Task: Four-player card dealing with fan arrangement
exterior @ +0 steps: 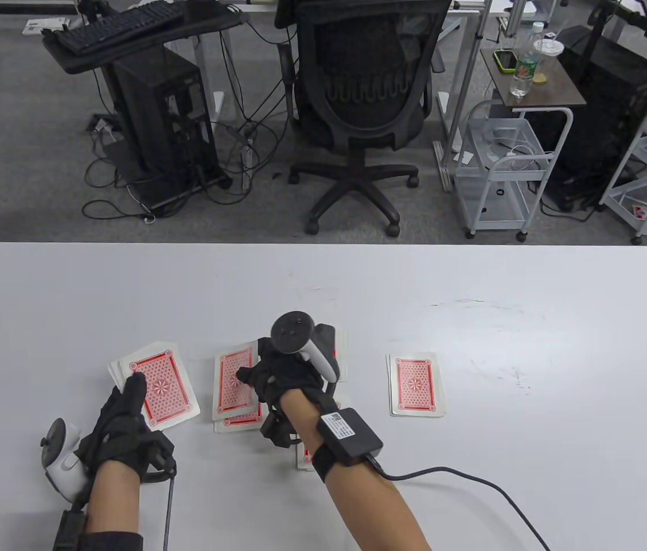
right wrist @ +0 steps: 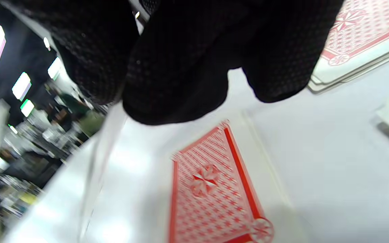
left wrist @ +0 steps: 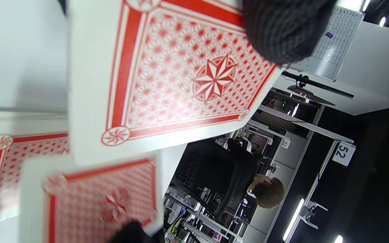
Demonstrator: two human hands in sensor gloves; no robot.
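Observation:
Red-backed playing cards lie face down in piles on the white table [exterior: 323, 287]. My left hand [exterior: 128, 413] rests its outstretched fingertips on the fanned left pile [exterior: 166, 390], seen close up in the left wrist view [left wrist: 181, 74]. My right hand [exterior: 289, 373] hovers over the middle. Its thumb lies on a card [exterior: 232, 384] above the second pile, and its curled fingers [right wrist: 181, 60] are underneath. This card is blurred in the left wrist view [left wrist: 103, 202]. A third pile [exterior: 339, 350] is mostly hidden under this hand. A fourth pile [exterior: 416, 384] lies to the right. More cards [exterior: 303, 456] peek from under my right wrist.
A cable [exterior: 461, 476] runs from my right wrist pack toward the near right edge. Beyond the table's far edge stand an office chair [exterior: 363, 115], a computer tower [exterior: 163, 120] and a white cart [exterior: 501, 166].

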